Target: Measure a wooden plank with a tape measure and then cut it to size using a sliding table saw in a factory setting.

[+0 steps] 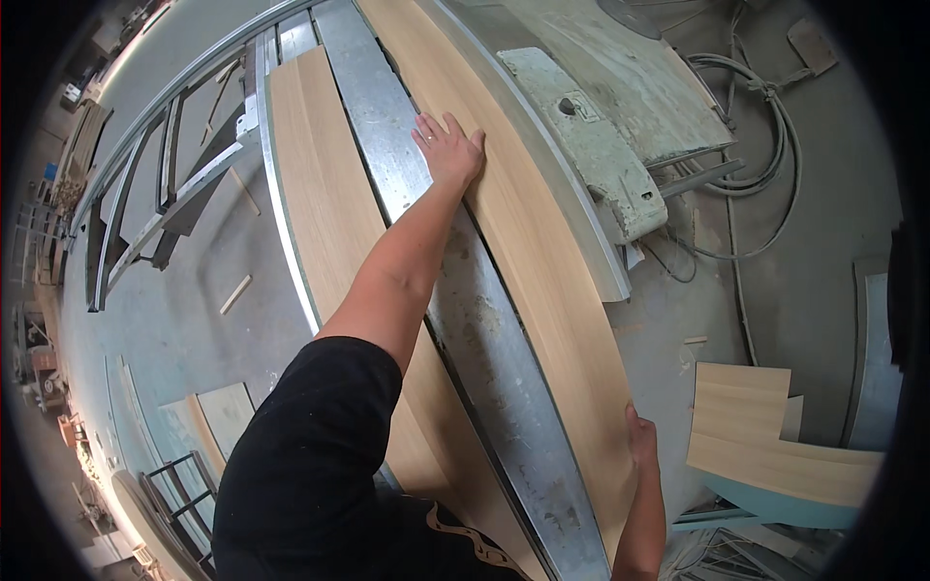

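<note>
A long wood-grain board (528, 223) lies lengthwise along the right part of a metal machine table (363, 82). My left hand (450, 150) rests flat near its left edge, fingers spread, partly over the bare metal strip. Lower down, my right hand (641, 438) grips the same board's right edge; the thumb side shows and the other fingers are mostly hidden. A second wood-grain board (315, 160) lies to the left, across the metal strip from the first. My left arm passes over it and hides part of it.
A worn pale-green machine housing (586, 136) stands at the right of the table. Beyond it, looped cables (775, 145) lie on the floor. Cut wooden panels (741, 412) are stacked at lower right. A metal frame (160, 184) extends on the left, above floor with wood offcuts (235, 293).
</note>
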Demonstrator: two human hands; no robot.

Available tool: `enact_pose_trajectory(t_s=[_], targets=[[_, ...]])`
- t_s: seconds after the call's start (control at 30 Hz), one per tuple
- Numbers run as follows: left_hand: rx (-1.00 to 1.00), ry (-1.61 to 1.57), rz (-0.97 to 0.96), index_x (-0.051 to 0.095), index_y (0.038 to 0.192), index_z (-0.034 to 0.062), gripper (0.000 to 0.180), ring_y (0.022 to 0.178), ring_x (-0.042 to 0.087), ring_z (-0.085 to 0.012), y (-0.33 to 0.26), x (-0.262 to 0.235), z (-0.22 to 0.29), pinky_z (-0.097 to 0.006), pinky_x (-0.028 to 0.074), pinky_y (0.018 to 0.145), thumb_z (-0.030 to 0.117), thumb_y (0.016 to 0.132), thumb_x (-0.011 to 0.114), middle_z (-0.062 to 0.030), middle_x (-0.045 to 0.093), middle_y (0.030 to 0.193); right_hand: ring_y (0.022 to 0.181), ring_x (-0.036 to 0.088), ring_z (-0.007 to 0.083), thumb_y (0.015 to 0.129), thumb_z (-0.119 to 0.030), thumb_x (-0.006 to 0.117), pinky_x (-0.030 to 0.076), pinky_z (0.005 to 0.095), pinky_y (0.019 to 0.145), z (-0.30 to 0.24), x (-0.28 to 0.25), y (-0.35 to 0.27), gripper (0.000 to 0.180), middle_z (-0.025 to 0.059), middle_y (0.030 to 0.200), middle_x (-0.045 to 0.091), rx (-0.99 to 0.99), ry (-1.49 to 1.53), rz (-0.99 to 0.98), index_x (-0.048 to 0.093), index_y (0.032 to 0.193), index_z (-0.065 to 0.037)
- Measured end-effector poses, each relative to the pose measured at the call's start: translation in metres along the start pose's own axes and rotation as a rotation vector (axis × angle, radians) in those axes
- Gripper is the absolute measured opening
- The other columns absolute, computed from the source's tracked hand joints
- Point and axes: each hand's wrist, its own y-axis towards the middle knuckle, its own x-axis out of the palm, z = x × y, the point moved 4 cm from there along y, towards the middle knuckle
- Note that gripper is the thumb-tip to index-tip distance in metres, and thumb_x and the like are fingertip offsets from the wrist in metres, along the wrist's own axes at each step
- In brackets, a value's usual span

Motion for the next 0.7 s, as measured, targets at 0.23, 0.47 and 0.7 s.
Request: enact_pose_trajectory(t_s=[0.23,0.47,0.7], targets=[[-0.01,-0.015,-0.022,0.031,0.154,-0.0043,0.084,0.154,0.005,-0.0474,0.015,0.001,-0.003,-0.057,0.0,0.124,0.057,0.097,0.045,-0.0389,0.015,0.161,0.061,0.039,0.0121,0.091,-0.065,0.064,0.038,0.0361,0.057,-0.002,0.004,0.01,0.073,-0.0006,0.058,0.043,0.031,-0.02,0.006,0.052,0.058,-0.001],[-0.055,-0.016,0.053,0.032,0.154,-0.0036,0.085,0.152,0.006,-0.0516,0.008,-0.015,-0.005,-0.058,0.001,0.124,0.058,0.097,0.049,-0.0395,0.018,0.16,0.066,0.039,0.0104,0.093,-0.061,0.066,0.038,0.032,0.062,-0.022,0.01,0.006,0.063,-0.0038,0.065,0.046,0.096,0.022,-0.045,0.048,0.059,-0.01],[-0.044,-0.083,-0.078,0.031,0.154,-0.0045,0.084,0.151,0.008,-0.0539,-0.102,-0.023,0.037,-0.059,0.002,0.123,0.052,0.096,0.055,-0.0419,0.019,0.157,0.061,0.034,0.0116,0.093,-0.064,0.063,0.032,0.034,0.057,-0.022,-0.001,-0.001,0.067,-0.0031,0.06,0.039,0.085,-0.025,-0.023,0.041,0.057,-0.011]])
